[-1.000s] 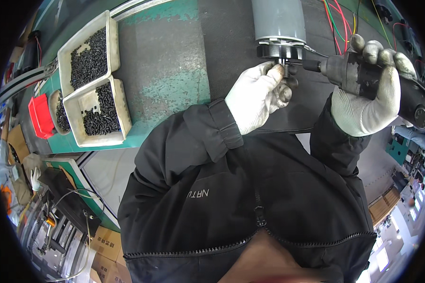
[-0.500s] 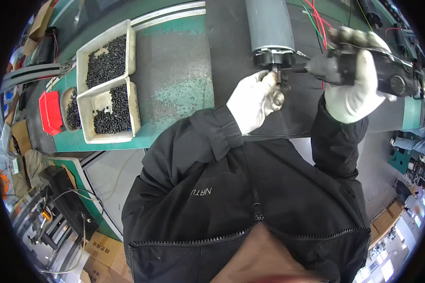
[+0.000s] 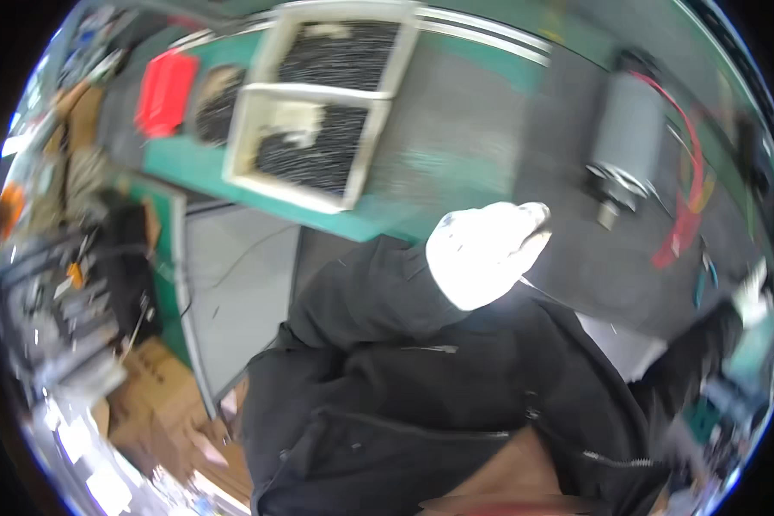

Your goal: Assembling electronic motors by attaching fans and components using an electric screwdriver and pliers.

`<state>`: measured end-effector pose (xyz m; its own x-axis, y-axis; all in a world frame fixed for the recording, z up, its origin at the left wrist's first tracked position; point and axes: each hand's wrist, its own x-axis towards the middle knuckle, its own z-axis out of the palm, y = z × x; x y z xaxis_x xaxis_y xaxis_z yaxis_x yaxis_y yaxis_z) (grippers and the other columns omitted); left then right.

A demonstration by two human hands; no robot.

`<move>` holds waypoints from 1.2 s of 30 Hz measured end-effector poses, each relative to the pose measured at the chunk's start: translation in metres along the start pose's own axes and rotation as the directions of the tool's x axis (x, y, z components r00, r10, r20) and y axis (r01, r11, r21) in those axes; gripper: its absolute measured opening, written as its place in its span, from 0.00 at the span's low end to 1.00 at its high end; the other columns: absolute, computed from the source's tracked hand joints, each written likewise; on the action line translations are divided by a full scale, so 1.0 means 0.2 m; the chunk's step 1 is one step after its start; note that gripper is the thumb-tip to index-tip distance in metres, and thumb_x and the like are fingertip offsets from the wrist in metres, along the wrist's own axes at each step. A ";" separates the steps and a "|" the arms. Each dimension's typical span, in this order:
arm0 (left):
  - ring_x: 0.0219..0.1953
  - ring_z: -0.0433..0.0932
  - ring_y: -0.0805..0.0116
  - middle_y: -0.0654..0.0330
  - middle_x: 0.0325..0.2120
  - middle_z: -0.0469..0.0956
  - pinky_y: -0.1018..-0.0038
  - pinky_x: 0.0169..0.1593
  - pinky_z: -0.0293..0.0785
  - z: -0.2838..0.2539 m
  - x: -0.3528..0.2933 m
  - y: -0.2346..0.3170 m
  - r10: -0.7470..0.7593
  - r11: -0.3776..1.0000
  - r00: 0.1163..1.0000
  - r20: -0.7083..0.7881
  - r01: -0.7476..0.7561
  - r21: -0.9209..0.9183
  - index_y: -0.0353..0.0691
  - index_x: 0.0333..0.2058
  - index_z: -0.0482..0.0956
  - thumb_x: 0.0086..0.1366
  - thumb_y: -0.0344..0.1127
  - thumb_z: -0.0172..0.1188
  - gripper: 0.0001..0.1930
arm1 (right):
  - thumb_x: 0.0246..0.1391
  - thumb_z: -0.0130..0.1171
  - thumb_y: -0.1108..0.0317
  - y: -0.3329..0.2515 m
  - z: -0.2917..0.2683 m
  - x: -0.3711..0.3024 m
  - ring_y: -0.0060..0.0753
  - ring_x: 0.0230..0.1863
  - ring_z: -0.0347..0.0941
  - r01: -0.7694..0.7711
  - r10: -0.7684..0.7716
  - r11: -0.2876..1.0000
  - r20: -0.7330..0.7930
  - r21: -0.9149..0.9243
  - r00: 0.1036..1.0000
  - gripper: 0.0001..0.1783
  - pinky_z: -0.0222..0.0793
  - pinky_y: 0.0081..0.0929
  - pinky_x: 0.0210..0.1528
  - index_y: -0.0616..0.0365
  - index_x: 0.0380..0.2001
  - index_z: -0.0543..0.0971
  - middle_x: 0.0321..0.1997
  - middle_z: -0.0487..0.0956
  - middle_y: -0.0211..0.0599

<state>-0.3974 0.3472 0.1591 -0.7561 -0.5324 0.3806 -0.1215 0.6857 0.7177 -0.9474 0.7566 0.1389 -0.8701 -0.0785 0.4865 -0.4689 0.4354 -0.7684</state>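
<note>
Head view, our gloved left hand (image 3: 483,254) with fingers together, holding nothing, near grey motor (image 3: 625,148), two white trays (image 3: 377,155) of small black parts, right hand (image 3: 752,297) blurred, its fingers we cannot tell.

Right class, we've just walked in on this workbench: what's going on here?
A person in a black jacket and white gloves stands at a green workbench. The left hand hovers near a grey cylindrical motor with red wires, not touching it. The right hand is out at the edge, blurred. Two trays of small black parts sit to the left.
</note>
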 end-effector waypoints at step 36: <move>0.19 0.69 0.79 0.64 0.23 0.78 0.79 0.22 0.65 -1.57 0.06 -1.46 -0.663 0.585 0.426 -0.616 0.808 -0.071 0.37 0.35 0.83 0.58 0.29 0.62 0.06 | 0.66 0.40 0.60 -0.53 0.42 -0.99 0.30 0.39 0.70 -0.097 0.093 0.995 0.328 -0.005 0.940 0.22 0.65 0.26 0.46 0.68 0.52 0.69 0.38 0.75 0.40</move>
<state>-0.1690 -0.0153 0.1361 0.1551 -0.9868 0.0459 -0.6362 -0.0642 0.7688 -0.7384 0.6505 0.0902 -0.9113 -0.3275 0.2496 -0.3818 0.4453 -0.8099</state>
